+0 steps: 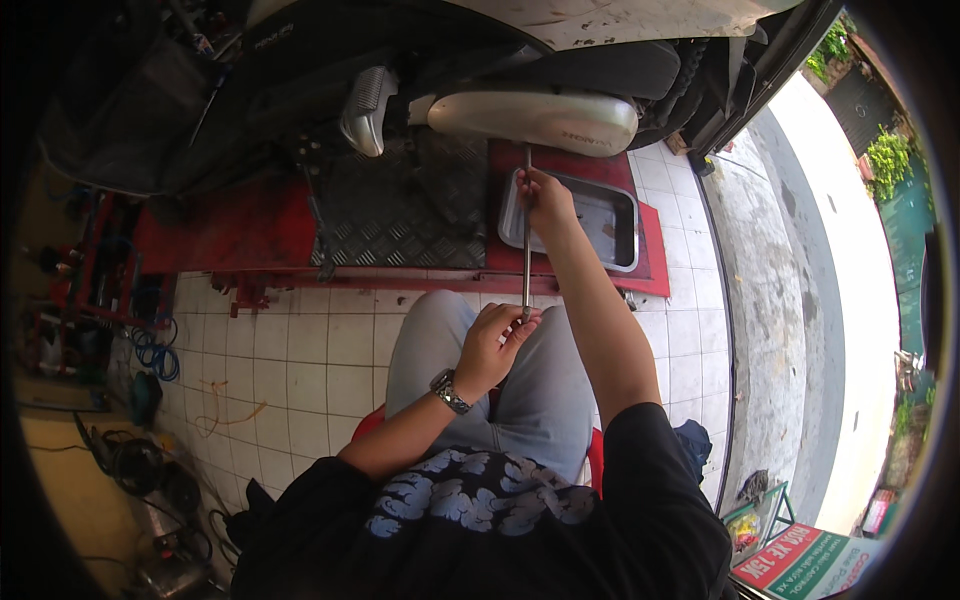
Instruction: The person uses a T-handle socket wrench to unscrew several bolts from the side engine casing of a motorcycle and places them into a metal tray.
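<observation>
A long, thin metal bar [527,270] runs vertically through the view, its upper end beneath the motorbike's silver exhaust cover [540,120]. My right hand [545,200] grips it high up, just below that cover and over a metal drip tray [622,240]. My left hand [492,345], with a watch on the wrist, has its fingers closed on the bar's lower end, above my knees. The tray rests on the red lift platform [654,250], beside a dark tread plate [390,230].
My legs are on a red stool [365,430] over white floor tiles [290,350]. At the left are red racks, a blue hose [155,350] and dark equipment. At the right, a doorway edge borders pavement [760,300], with a signboard [790,560] at lower right.
</observation>
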The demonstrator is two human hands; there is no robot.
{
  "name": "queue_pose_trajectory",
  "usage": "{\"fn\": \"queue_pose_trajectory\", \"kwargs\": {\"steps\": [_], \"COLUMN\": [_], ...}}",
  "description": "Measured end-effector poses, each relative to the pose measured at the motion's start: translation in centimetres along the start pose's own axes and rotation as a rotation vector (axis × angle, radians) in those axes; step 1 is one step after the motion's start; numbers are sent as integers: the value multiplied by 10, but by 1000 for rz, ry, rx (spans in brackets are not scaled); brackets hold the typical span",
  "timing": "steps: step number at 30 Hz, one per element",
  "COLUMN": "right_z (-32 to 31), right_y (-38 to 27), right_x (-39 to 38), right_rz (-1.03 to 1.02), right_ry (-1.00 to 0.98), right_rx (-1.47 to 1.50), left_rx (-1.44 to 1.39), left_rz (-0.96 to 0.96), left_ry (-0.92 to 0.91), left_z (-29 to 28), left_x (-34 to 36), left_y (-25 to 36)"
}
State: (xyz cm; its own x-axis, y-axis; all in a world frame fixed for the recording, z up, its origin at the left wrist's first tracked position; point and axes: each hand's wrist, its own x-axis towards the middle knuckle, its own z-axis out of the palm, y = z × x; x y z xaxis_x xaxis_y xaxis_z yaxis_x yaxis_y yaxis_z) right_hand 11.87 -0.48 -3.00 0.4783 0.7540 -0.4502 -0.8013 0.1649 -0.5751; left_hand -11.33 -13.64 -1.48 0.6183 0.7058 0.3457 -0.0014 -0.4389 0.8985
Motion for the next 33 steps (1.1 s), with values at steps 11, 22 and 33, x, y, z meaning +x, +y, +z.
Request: {"fn": "queue_pose_trajectory", "kwargs": {"steps": [11,22,33], "right_z": [6,-6,-10], "right_y": [-1,-4,-29], "right_x": [-14,3,13], "right_rz": [4,13,115], "right_ry": [-5,-66,-165], "right_rx": [-55,50,-104], "left_rx": [31,25,79], "left_rz": [22,22,134], "left_ry": [24,30,58], "left_z": [-6,-5,2], "left_x": [-1,3,16], "left_y": [6,6,9]}}
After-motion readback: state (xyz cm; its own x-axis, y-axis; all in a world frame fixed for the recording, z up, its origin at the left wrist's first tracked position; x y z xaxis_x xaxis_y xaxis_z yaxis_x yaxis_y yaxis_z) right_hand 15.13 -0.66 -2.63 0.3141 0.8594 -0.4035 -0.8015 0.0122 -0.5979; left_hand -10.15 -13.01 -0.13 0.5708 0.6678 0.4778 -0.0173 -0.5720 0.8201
